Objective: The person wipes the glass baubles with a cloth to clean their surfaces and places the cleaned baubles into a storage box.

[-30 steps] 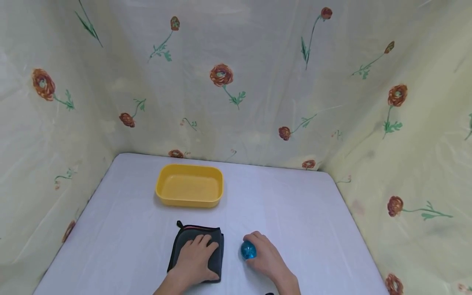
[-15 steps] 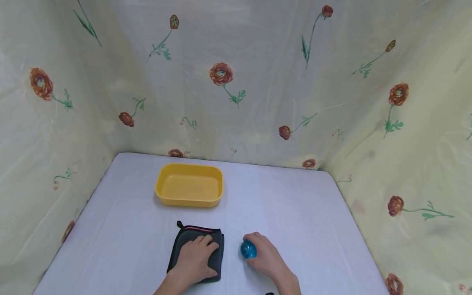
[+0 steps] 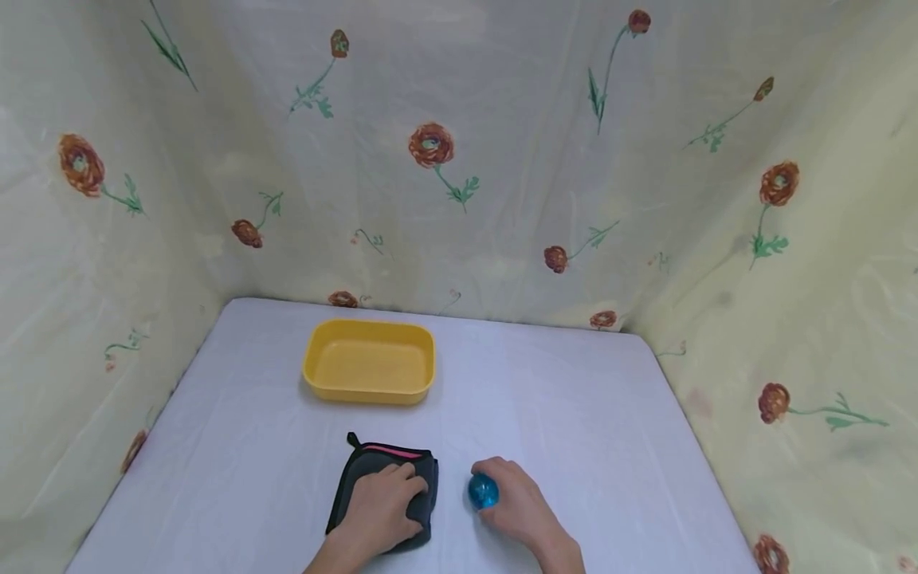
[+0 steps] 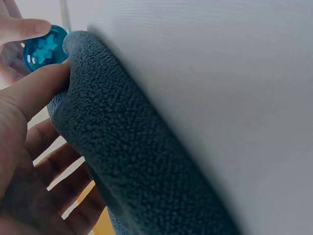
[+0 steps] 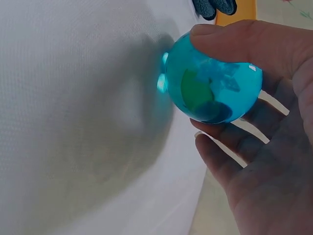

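In the head view my left hand [image 3: 378,506] lies over a dark grey zip pouch [image 3: 364,461] with black edging, a loop at its far left corner and a strip of pink lining showing at the far edge. The left wrist view has the thumb pressed into the fuzzy side of the pouch [image 4: 127,147], fingers bent behind it. To the right, my right hand [image 3: 515,501] grips a clear blue ball [image 3: 483,491] between thumb and fingers. Flower-like shapes show inside the ball [image 5: 210,83] in the right wrist view, close above the white cloth.
A yellow rectangular tray [image 3: 369,395] stands farther back, beyond the pouch. White cloth [image 3: 574,414] covers the table. Flower-patterned sheets [image 3: 495,199] hang at the back and both sides.
The left fingers have drawn in on the pouch, which bunches slightly and shows more pink lining at its far edge. The right hand and ball stay nearly still.
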`<state>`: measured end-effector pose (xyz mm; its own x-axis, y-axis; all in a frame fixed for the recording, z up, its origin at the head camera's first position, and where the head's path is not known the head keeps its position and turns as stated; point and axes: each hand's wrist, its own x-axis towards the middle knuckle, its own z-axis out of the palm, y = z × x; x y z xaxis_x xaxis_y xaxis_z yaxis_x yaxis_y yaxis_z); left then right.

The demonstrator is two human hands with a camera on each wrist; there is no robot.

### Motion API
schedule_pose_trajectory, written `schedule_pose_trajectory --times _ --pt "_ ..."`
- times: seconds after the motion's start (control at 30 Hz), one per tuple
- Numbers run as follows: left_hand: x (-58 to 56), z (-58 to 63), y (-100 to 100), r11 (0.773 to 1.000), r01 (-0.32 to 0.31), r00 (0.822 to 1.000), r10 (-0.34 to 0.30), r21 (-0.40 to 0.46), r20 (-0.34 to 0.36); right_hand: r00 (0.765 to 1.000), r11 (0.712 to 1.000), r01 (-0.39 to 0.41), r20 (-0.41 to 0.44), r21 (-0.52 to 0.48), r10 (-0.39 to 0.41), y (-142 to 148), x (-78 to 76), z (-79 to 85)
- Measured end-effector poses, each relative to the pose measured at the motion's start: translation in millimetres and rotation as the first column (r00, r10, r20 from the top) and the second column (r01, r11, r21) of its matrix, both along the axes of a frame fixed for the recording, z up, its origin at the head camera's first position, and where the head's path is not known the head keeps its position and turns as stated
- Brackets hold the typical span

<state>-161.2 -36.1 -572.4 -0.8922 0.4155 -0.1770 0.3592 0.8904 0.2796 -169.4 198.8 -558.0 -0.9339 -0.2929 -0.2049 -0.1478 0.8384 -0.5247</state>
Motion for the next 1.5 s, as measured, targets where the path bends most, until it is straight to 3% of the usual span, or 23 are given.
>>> schedule_pose_trajectory --times 0.43,0.93,1.2,1.5 --pt "-3.0 -1.8 1 1.000 -0.002 1.000 0.002 0.020 -0.027 0.999 0.999 0.024 0.024 -0.038 -0.023 2 -0.7 5.6" --pt "-4.5 -4.3 -4 0.995 -0.051 0.998 0.054 0.085 -0.034 0.995 0.999 0.014 -0.096 -0.047 -0.019 8 2.0 7.3" --pt "-3.4 6.7 -9 0.989 -0.056 0.995 0.067 0.136 -0.077 0.987 0.998 0.019 -0.160 -0.054 -0.028 9 4.0 10.2" --pt "-2.9 10.8 -14 0.983 -0.041 0.992 0.061 0.176 -0.110 0.987 0.998 0.027 -0.157 -0.059 -0.036 8 1.0 12.7"
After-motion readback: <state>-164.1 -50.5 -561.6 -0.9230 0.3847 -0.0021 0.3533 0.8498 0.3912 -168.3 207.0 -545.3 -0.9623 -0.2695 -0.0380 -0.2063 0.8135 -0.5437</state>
